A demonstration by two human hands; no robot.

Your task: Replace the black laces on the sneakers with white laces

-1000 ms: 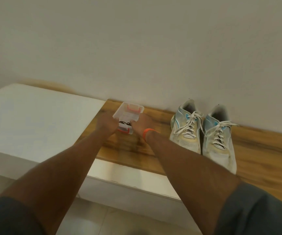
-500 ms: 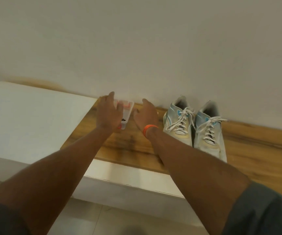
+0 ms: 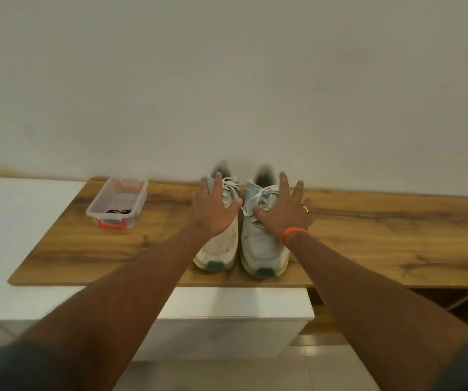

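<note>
- A pair of pale sneakers stands on the wooden tabletop (image 3: 368,235), heels toward the wall (image 3: 227,80) and toes toward the person.
- The left sneaker (image 3: 218,249) and the right sneaker (image 3: 261,246) sit side by side, just about touching, both threaded with white laces (image 3: 266,190).
- The left hand (image 3: 213,213) is stretched out over the left sneaker, its fingers (image 3: 218,182) spread and nearly straight, gripping nothing; whether the palm touches the shoe cannot be told.
- The right hand (image 3: 283,213) reaches over the right sneaker with fingers fanned wide and straight, holding nothing; its thumb lies close to the laces, contact unclear.
- An orange wristband (image 3: 293,234) circles the right wrist, and a ring (image 3: 307,210) shows on one finger of that hand.
- A clear plastic box (image 3: 100,204) with red clips stands well apart to the left of the sneakers, near the left end of the tabletop, lid off.
- Inside the box lies a small dark bundle that looks like the black laces (image 3: 117,211).
- The tabletop rests on a white cabinet (image 3: 15,221) that extends to the left.
- Grey sleeves (image 3: 10,368) show at the lower corners, and pale floor tiles (image 3: 241,373) lie below.
</note>
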